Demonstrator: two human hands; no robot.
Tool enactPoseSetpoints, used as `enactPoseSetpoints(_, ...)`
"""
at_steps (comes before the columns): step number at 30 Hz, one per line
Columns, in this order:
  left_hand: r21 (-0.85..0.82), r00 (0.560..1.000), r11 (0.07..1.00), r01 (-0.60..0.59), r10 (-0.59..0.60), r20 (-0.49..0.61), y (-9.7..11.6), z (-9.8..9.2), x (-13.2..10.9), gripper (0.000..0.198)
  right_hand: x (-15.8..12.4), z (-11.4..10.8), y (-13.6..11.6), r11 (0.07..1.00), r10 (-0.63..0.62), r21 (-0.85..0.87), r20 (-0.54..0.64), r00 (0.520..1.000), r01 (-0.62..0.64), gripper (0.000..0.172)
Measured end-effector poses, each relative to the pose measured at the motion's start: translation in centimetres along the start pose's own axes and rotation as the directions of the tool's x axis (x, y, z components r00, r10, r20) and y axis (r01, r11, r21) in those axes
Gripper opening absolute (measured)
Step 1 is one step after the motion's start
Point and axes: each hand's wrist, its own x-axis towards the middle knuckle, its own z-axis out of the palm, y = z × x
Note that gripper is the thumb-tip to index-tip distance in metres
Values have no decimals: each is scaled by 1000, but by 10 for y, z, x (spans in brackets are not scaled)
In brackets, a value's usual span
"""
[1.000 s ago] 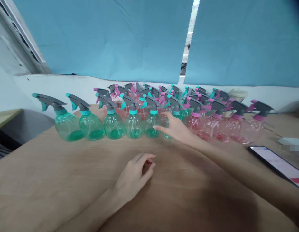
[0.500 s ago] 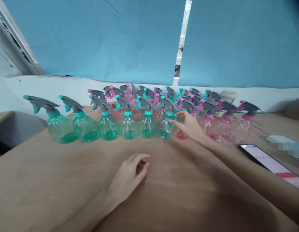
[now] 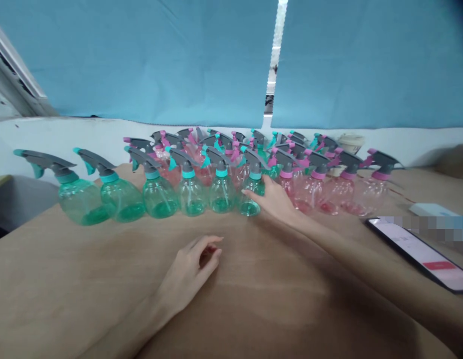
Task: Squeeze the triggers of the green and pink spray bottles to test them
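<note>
our right hand [image 3: 276, 203] at the rightmost front green bottle [image 3: 249, 205] on the table [image 3: 77, 264]
we cannot tell if it grips; pink bottles [image 3: 338, 194] crowd its right, more spray bottles [image 3: 141, 144] block the far edge, a phone [image 3: 414, 252] lies to the right; our left hand [image 3: 187, 274], thumb and fingertips apart, is nearer us.

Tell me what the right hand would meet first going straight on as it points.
Probably the front row's rightmost green spray bottle, just ahead of the right hand; depth is unclear, so they may already touch.
</note>
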Motion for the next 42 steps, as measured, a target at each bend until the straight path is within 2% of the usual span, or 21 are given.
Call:
enactPoseSetpoints(6,-23,999,999,30,-29,16,0,0,2,21,-45,-25,-7,998,-52,-16,78,996,53,68)
enactPoseSetpoints(9,-50,999,998,36,-35,33,8,9,1,35,-72,-43,-9,994,-107,-13,122,987,109,67)
enactPoseSetpoints(13,-169,994,985,-35,51,95,34,31,-2,75,-99,-71,-8,985,-169,-3,171,971,172,68)
enactPoseSetpoints(15,-262,984,961,-85,122,129,51,43,-1,86,-108,-86,-7,978,-207,33,218,954,205,67)
enactPoseSetpoints(19,-338,976,938,-73,136,169,77,62,4,84,-117,-116,1,957,-278,172,301,912,235,56)
enactPoseSetpoints(22,-357,970,930,-88,161,181,90,73,9,82,-118,-130,13,960,-246,198,246,938,199,50)
enactPoseSetpoints(27,-399,947,901,-172,263,185,109,91,18,86,-119,-132,35,950,-225,246,103,969,195,42)
enactPoseSetpoints(31,-416,921,884,-212,323,217,121,100,30,84,-121,-128,47,907,-200,387,44,979,168,39)
enactPoseSetpoints(34,-412,917,889,-198,316,242,124,105,38,77,-119,-127,55,820,-185,566,122,975,85,37)
enactPoseSetpoints(37,-430,901,872,-235,362,241,125,107,44,76,-115,-126,62,680,-263,734,248,932,-4,37)
enactPoseSetpoints(40,-434,881,857,-280,409,239,124,106,48,80,-109,-122,65,594,-360,804,308,881,-38,40)
enactPoseSetpoints(42,-432,873,853,-293,423,243,122,106,50,79,-105,-118,65,577,-367,816,299,881,-36,45)
